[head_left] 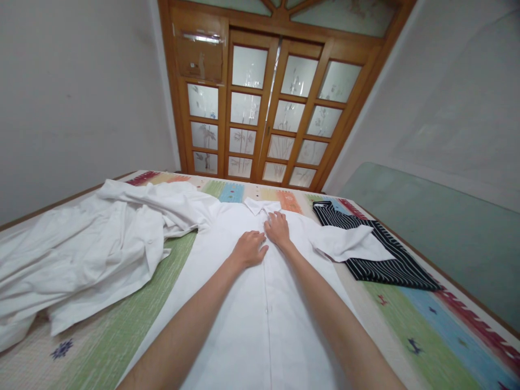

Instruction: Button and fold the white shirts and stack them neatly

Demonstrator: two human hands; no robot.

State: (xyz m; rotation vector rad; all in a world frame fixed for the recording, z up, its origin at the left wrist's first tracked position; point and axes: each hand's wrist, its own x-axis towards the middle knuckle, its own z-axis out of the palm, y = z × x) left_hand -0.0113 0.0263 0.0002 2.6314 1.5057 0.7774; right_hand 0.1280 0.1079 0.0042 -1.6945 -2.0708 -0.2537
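Observation:
A white short-sleeved shirt (239,303) lies front up and spread flat before me, its collar (262,206) at the far end. My left hand (249,249) rests on the chest just left of the button placket, thumb apart from the fingers. Slightly farther up, my right hand (278,228) lies over the placket below the collar, fingers spread on the cloth. What is under the fingertips is hidden. Lower down the placket a small button (266,311) shows. The shirt's right-hand sleeve (353,244) stretches out sideways.
A crumpled pile of white clothing (101,244) lies at left, against the shirt's other sleeve. Folded black-and-white striped cloth (390,260) lies at right, partly under the sleeve. A patterned, multicoloured cover (418,325) is beneath everything. Behind stand wooden glazed doors (264,119); a pale green panel (439,216) leans at right.

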